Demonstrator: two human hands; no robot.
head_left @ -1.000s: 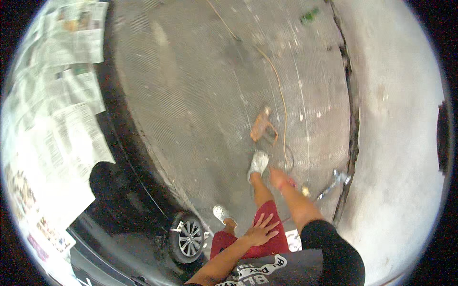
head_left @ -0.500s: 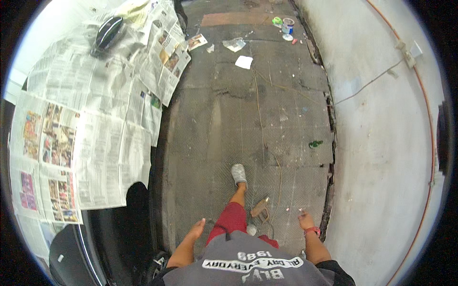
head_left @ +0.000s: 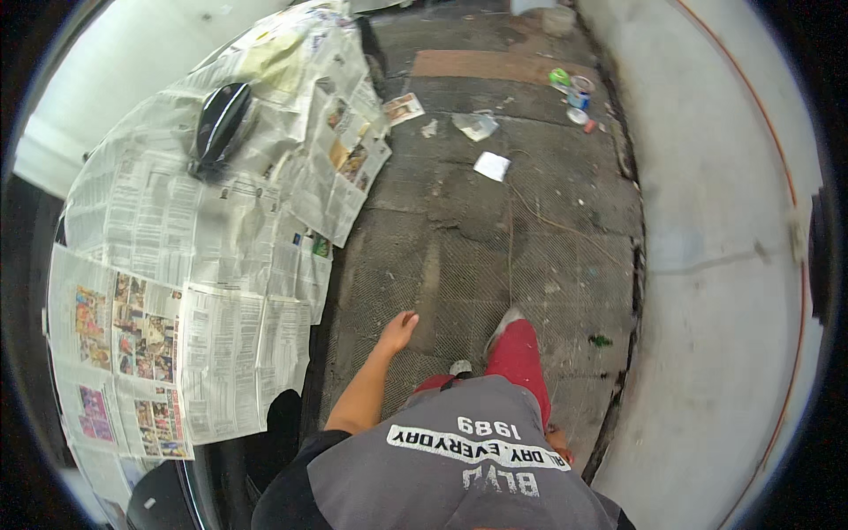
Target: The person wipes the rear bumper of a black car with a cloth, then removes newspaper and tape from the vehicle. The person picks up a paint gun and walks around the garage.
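My left hand (head_left: 400,331) hangs in front of me over the dark floor, to the right of the newspaper-covered car. Its fingers are loosely bent and apart from the thumb, with nothing held. Only a small part of my right hand (head_left: 559,444) shows beside my grey shirt; its fingers are hidden. Newspaper sheets (head_left: 221,327) drape the car on my left. A glossy black side mirror (head_left: 223,124) sticks out through them.
A white wall (head_left: 715,309) with an orange pipe runs along the right. Ahead on the textured floor (head_left: 397,274) lie a thin cord, a white paper square (head_left: 492,166), a crumpled sheet (head_left: 475,125) and a brown board (head_left: 495,65). A blue-and-white can (head_left: 579,92) stands near the wall.
I have stepped forward, and the other leg is now in front. My left hand has swung forward; my right hand has gone back beside my body. The tan tool-like object on the floor is out of sight.
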